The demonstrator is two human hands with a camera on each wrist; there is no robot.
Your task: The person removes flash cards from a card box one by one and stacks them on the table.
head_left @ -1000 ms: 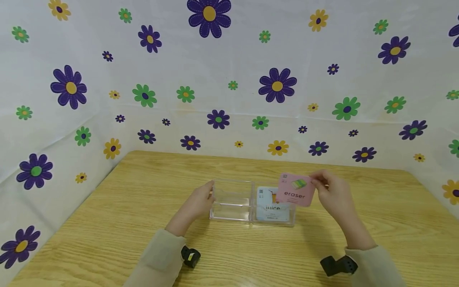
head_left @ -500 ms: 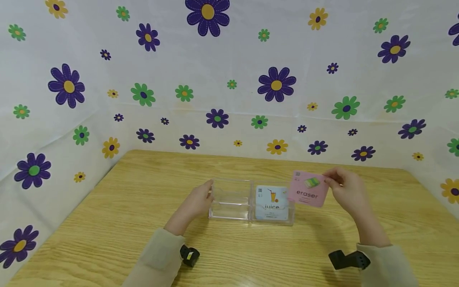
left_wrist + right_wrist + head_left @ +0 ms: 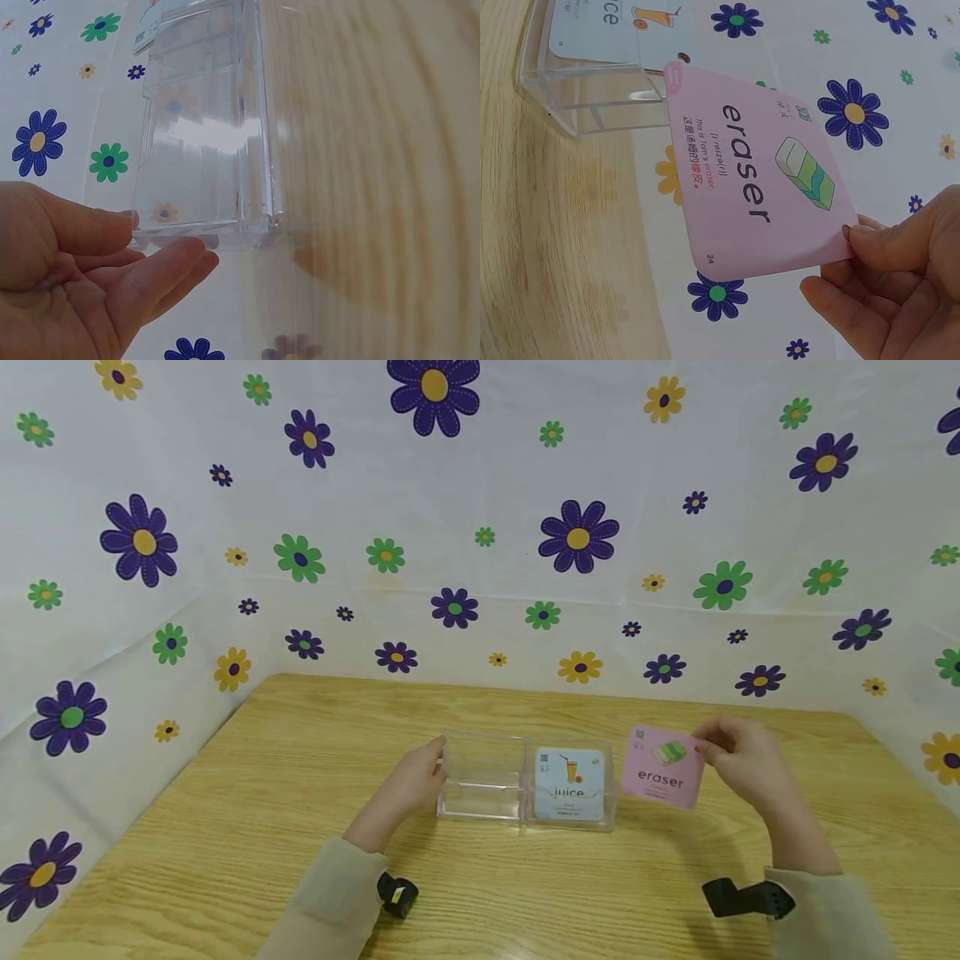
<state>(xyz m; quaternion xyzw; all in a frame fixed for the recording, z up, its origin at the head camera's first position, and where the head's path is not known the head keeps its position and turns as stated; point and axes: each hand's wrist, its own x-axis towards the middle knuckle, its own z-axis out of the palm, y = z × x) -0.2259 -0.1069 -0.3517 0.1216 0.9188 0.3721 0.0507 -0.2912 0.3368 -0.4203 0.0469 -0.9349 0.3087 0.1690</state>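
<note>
A pink flashcard point(image 3: 663, 768) printed "eraser" with a green and white eraser picture is pinched at its right edge by my right hand point(image 3: 750, 770), thumb in front. It hangs tilted in the air, right of the clear plastic card holder point(image 3: 483, 803) and apart from it. That holder has two compartments side by side. A light blue "juice" card point(image 3: 568, 783) stands in the right one; the left one shows no card. My left hand point(image 3: 408, 783) holds the holder's left end; in the left wrist view, the thumb and fingers point(image 3: 169, 274) meet its end wall.
The holder stands on a wood-grain table point(image 3: 480, 893). A white cloth point(image 3: 480, 468) with purple, green and yellow flowers hangs behind the table and along its sides. A black wrist camera point(image 3: 397, 896) is strapped to each sleeve.
My right hand has carried the eraser card rightward and slightly down, from in front of the juice card to beside the holder. The juice card is now fully uncovered. My left hand stays put.
</note>
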